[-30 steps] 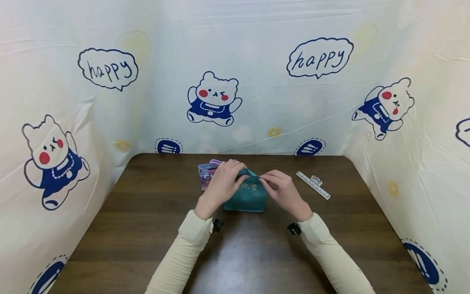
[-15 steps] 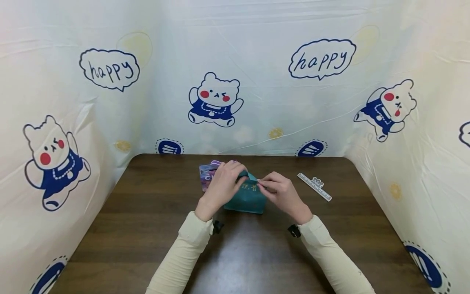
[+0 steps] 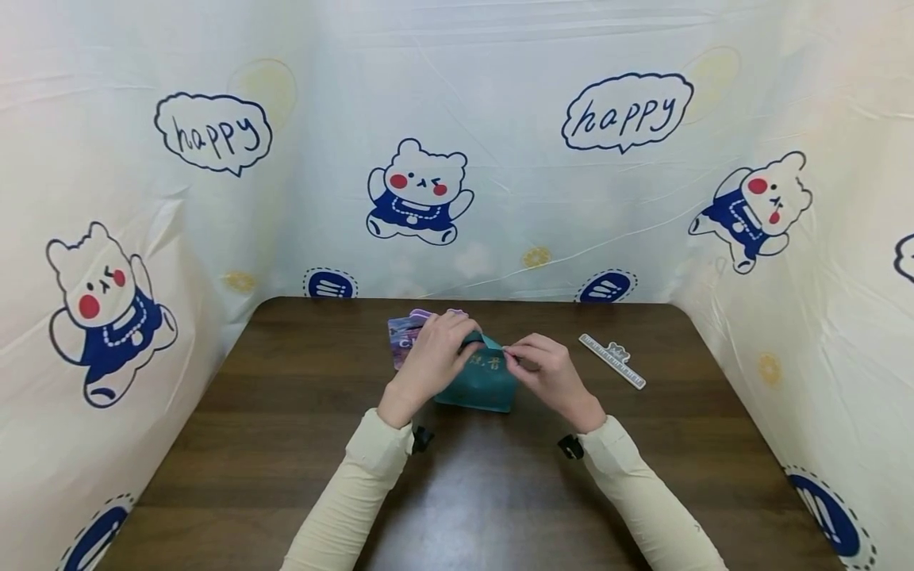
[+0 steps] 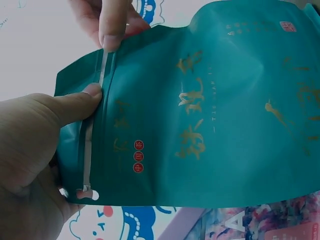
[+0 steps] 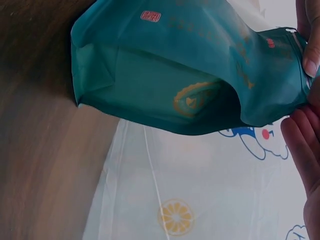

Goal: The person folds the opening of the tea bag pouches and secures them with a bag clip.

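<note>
A teal pouch (image 3: 484, 382) with gold lettering stands on the brown table (image 3: 457, 484), held at its top by both hands. My left hand (image 3: 435, 354) grips the pouch's upper left end, its thumb lying on the seal strip (image 4: 89, 150) of the pouch (image 4: 210, 110). My right hand (image 3: 540, 366) pinches the top edge at the other end. In the right wrist view the pouch (image 5: 185, 80) bulges and only fingertips (image 5: 309, 60) of a hand show at the right edge.
A colourful packet (image 3: 402, 341) lies behind the left hand. A small white ruler (image 3: 612, 361) with a bear shape lies to the right. Printed sheeting (image 3: 457, 159) walls the table at the back and both sides.
The right hand's pinch has shifted slightly left along the pouch's top edge. The left hand and pouch have stayed put.
</note>
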Demonstrator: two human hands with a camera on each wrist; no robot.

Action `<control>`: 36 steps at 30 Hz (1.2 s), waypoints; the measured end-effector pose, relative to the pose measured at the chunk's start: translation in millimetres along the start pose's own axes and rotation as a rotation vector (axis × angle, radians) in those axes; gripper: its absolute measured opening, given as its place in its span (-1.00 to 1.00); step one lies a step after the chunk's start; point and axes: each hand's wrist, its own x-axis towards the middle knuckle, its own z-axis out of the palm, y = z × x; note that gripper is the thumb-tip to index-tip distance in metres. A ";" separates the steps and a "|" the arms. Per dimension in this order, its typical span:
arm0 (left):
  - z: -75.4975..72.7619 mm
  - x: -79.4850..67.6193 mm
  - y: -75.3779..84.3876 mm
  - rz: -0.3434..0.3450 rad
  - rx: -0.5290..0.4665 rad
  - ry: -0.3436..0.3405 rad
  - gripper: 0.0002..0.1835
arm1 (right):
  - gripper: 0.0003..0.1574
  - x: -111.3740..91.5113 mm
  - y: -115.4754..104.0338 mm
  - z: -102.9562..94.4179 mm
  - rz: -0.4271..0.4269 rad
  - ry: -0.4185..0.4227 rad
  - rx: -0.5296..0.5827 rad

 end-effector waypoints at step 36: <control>-1.0 -1.8 5.7 0.046 -0.017 -0.025 -0.79 | -0.86 26.9 -9.5 -14.2 0.400 -0.189 0.356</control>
